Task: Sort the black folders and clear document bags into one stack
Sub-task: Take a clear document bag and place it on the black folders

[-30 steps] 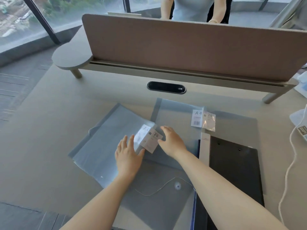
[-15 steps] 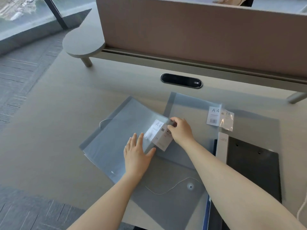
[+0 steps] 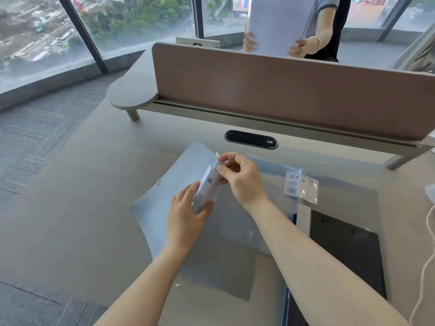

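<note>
Mid-frame, the right hand (image 3: 242, 177) pinches the translucent grey-blue plastic document bag (image 3: 179, 170) by its corner, lifting it; the left hand (image 3: 186, 216) clamps its white label (steadying, probably) for stacking.

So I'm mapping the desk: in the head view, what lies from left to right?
Left hand → right hand → A4 label → black folder → white cable.

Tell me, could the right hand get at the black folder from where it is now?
Probably yes. The black folder lies flat on the desk with nothing on top of it, just right of the right forearm. But the right hand is pinching the corner of a clear document bag, so it must let go first.
</note>
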A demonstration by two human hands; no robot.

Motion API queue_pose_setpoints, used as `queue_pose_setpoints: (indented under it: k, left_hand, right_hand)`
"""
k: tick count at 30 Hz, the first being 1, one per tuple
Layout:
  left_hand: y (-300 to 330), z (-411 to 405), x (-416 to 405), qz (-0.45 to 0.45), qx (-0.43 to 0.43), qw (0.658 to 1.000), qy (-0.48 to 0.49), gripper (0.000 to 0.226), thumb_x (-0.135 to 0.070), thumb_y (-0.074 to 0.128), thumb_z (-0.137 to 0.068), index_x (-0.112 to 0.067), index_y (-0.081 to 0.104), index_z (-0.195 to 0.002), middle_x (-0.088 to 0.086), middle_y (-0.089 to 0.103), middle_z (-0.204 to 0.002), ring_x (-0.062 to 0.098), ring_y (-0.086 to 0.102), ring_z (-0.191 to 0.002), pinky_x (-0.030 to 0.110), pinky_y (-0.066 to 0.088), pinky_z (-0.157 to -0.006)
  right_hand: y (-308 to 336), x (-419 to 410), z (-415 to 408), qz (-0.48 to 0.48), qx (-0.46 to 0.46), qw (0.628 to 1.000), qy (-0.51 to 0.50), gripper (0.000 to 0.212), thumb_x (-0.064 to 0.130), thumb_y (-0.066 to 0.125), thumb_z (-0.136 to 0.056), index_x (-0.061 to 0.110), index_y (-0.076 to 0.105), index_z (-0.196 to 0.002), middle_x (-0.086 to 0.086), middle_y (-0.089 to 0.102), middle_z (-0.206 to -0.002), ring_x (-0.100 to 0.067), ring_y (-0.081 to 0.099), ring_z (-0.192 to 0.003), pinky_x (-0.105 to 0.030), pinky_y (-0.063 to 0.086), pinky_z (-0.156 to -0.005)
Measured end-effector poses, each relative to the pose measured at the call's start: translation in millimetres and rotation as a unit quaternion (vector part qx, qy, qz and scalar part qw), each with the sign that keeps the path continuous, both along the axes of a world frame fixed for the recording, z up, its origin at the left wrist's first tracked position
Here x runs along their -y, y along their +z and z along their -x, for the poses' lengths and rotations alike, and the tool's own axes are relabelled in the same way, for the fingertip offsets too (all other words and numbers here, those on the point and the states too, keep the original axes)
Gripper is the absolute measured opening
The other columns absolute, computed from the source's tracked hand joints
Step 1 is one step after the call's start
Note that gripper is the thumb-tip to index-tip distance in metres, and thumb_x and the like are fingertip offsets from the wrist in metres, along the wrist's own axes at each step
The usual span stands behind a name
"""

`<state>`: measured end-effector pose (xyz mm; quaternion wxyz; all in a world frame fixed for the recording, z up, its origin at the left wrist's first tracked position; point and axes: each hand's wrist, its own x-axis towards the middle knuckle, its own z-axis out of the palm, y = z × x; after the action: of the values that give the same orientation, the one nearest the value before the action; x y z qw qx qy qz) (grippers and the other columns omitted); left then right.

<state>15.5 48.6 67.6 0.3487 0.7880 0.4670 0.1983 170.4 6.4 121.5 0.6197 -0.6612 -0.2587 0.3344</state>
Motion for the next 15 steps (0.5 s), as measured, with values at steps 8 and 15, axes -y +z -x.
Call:
queue_pose_setpoints:
  k: [8, 15]
  left_hand:
    - [57.7, -2.5, -0.3, -0.029, 0.145, 0.988, 0.035, 0.010, -0.020, 0.071, -0.087, -0.028, 0.065, -0.091, -0.011, 0.057, -0.064, 0.014, 0.043, -0.058, 0.031, 0.039, -0.055]
    - [115.6, -8.2, -9.6, 0.011, 0.236, 0.970, 0.053, 0.029, -0.018, 0.072, -0.088, -0.017, 0.052, -0.066, -0.015, 0.047, -0.053, 0.004, 0.036, -0.050, 0.019, 0.032, -0.046]
  right_hand:
    - [64.8, 3.9, 8.6, -0.114, 0.060, 0.991, 0.024, 0.020, 0.001, 0.060, -0.090, 0.017, 0.066, -0.101, -0.008, 0.059, -0.091, -0.022, 0.057, -0.071, -0.031, 0.057, -0.071]
    - [74.9, 29.3, -13.2, -0.121, 0.084, 0.984, -0.098, 0.042, 0.003, 0.061, -0.088, 0.027, 0.057, -0.122, 0.003, 0.056, -0.124, -0.015, 0.058, -0.090, -0.015, 0.048, -0.073]
